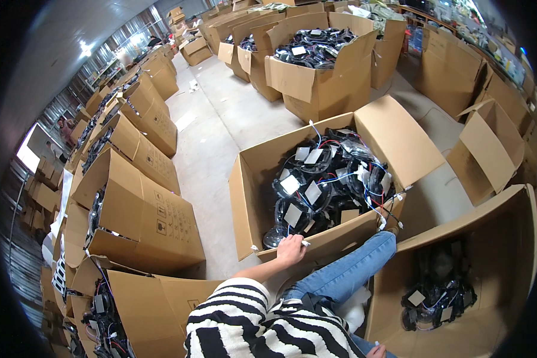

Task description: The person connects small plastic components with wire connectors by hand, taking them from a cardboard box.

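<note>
Left hand (pixel 290 249) first: we have it resting on the near rim of the open cardboard box (pixel 253 197), fingers curled over the edge and closed around a small white piece (pixel 305 243) that sticks out past the knuckles; what that piece is, we cannot tell. Just beyond the hand, inside the box, lies a heap of black round parts (pixel 325 182) with white tags and red, blue and white wires, the nearest of them almost touching our fingertips. Behind the hand our bare forearm runs back to a black-and-white striped sleeve (pixel 244 310), and to its right our knee in blue jeans (pixel 352 268) presses against the same box wall. Of our right hand (pixel 376 351) only a sliver shows at the lower edge, well away from the left, so we cannot tell how open it is. Further right of the hand stands another open box (pixel 489 227) with a smaller pile of the same black parts (pixel 438 295) at its bottom.
</note>
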The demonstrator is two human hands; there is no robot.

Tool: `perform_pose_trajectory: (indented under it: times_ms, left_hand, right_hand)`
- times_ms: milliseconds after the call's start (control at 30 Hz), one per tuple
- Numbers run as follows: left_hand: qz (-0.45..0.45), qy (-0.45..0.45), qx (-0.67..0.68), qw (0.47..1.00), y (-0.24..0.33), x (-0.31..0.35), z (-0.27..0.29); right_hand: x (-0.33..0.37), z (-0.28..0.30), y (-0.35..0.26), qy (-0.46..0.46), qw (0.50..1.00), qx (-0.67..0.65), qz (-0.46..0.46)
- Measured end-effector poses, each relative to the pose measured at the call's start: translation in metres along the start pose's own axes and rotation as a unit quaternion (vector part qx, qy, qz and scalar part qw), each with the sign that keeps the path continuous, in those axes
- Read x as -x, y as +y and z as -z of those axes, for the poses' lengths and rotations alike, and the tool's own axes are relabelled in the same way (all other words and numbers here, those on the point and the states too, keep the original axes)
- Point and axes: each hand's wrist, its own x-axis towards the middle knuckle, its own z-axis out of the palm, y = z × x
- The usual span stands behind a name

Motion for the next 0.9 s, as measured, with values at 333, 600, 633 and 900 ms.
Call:
perform_pose_trajectory:
  times_ms: [333,600,633,900]
  left_hand:
    - [-0.001,0.002,-0.002,1.000,0.002,-0.001,0.003]
    - [-0.001,0.004,-0.001,1.000,0.001,0.000,0.001]
    - [-0.002,0.004,0.001,1.000,0.001,0.000,0.001]
    - [-0.002,0.004,-0.001,1.000,0.001,-0.001,-0.002]
  right_hand:
    - [0.002,-0.011,0.002,0.092,0.995,0.037,0.026]
    - [0.002,-0.010,0.001,0.105,0.992,0.063,0.023]
    - [0.002,-0.008,-0.002,0.105,0.992,0.063,0.021]
    - [-0.001,0.008,-0.022,0.100,0.993,0.061,0.011]
